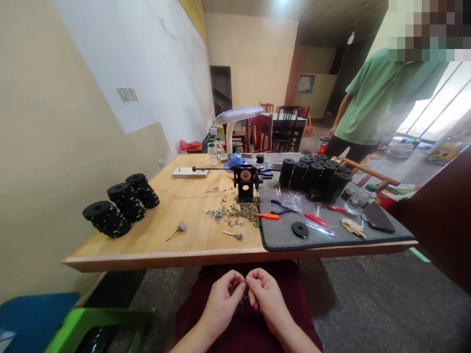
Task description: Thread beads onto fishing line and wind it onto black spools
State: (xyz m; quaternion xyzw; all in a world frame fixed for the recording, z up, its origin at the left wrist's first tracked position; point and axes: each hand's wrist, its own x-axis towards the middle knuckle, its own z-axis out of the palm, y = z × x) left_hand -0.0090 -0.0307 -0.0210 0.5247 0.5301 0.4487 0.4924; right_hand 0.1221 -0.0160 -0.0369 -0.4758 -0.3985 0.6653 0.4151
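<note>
My left hand [225, 295] and my right hand [265, 292] meet above my lap, just below the table's front edge. Both are closed in a pinch, with their fingertips almost touching. Something tiny with an orange-red glint shows inside the curl of my left fingers, too small to name. Whatever my right fingertips pinch is hidden. Beyond my hands, small metallic beads [247, 213] and coloured beads [216, 214] lie scattered on the wooden table [147, 235]. Behind them stands a black hand-cranked winder [246, 179] with a round dial.
Black spools [119, 189] stand at the left, and several more [314, 174] on the grey mat [279, 235]. Blue-handled pliers [281, 208], an orange-handled tool [268, 215] and a flat black spool [300, 229] lie nearer. A desk lamp [239, 115] rises behind. A person in green [390, 98] stands at right.
</note>
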